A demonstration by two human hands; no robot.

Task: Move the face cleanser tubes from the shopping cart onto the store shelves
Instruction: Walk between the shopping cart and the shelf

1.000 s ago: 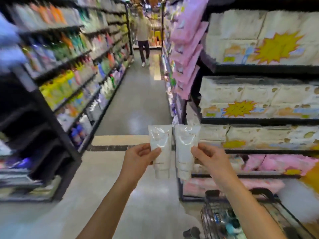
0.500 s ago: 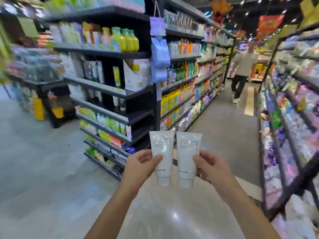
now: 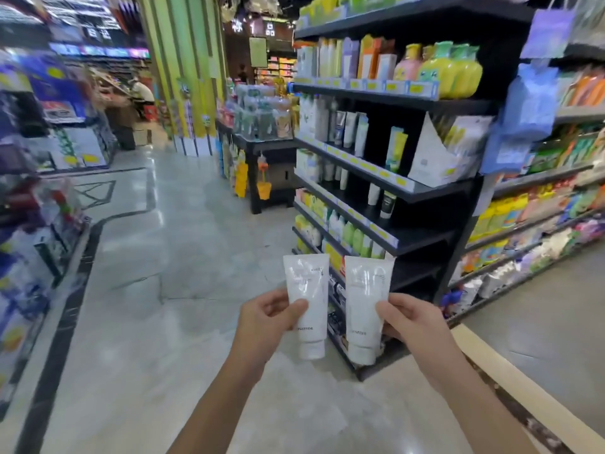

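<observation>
Tubes up front: left hand (image 3: 265, 317) fingers pinch one white face cleanser tube (image 3: 307, 303), right hand (image 3: 414, 322) fingers pinch the other tube (image 3: 365, 306), caps down, before the black store shelves (image 3: 422, 239).

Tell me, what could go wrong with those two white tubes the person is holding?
1. Each tube is only pinched near its lower half, cap down: the left hand on the left tube, the right hand on the right tube. Either might slip and drop onto the floor.
2. The shelved tubes stand upright on the shelf; pushing more in could topple them.
</observation>
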